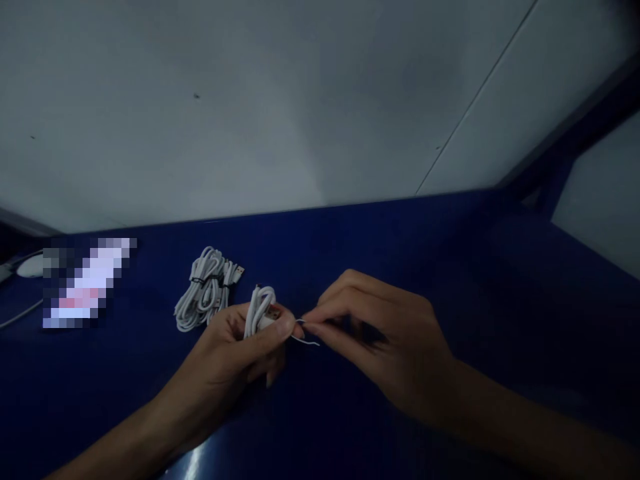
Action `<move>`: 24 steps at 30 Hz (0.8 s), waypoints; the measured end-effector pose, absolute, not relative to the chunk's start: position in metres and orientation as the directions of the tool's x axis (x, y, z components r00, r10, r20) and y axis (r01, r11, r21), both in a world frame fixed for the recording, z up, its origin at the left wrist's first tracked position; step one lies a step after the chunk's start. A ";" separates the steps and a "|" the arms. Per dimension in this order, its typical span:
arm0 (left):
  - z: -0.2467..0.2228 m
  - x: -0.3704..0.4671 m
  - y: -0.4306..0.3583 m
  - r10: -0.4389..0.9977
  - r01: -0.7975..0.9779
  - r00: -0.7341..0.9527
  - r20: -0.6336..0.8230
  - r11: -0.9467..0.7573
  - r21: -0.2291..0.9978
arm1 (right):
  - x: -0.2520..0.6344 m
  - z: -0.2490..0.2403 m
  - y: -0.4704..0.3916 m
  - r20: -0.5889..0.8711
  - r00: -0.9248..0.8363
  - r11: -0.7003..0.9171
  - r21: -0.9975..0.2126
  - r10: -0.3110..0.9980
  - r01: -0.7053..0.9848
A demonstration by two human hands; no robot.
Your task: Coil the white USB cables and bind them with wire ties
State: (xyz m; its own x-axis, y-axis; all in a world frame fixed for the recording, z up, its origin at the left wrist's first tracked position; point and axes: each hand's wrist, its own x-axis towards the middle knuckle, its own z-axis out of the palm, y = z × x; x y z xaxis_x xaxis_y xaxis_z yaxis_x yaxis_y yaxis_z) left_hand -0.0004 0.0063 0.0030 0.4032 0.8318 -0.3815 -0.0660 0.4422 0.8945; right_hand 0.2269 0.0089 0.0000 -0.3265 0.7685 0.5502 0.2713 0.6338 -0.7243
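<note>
My left hand (240, 347) is closed around a coiled white USB cable (257, 308), its metal plug showing near the thumb. A thin white twist tie (311, 343) sticks out past the left thumb, with one end loose. The fingertips of my right hand (390, 333) pinch the tie's other end, just right of the left thumb. Behind my left hand, bundled white USB cables (200, 293) with dark ties lie on the table. Part of the held coil is hidden by my left fingers.
The blue table (380, 240) meets a pale wall panel (250, 120) at the back. At the left lies a pixelated bright rectangular object (93, 287), with a white rounded object (31, 265) and a cord (23, 315) beside it.
</note>
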 end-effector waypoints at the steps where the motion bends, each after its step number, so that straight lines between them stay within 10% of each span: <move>1: 0.003 0.000 0.006 0.832 -0.070 0.402 -0.382 0.444 0.893 | 0.227 0.000 0.009 0.544 -0.330 0.629 -0.730 0.772 0.267; 12: 0.005 0.001 0.007 0.856 -0.072 0.278 -0.435 0.470 0.880 | 0.226 0.010 0.007 0.051 -0.333 0.097 -0.988 0.942 0.122; 24: 0.012 0.004 0.003 0.941 0.147 0.118 -0.318 0.300 0.942 | 0.222 0.003 0.001 0.003 -0.313 0.004 -1.000 0.950 0.003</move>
State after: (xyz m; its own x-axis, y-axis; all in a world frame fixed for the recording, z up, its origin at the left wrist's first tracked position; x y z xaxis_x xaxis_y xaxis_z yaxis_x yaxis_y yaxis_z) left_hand 0.0040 0.0026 0.0121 0.1182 0.9406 -0.3183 0.1466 0.3005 0.9425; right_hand 0.2216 0.0012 0.0026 -0.3129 0.9498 0.0030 0.0027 0.0040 -1.0000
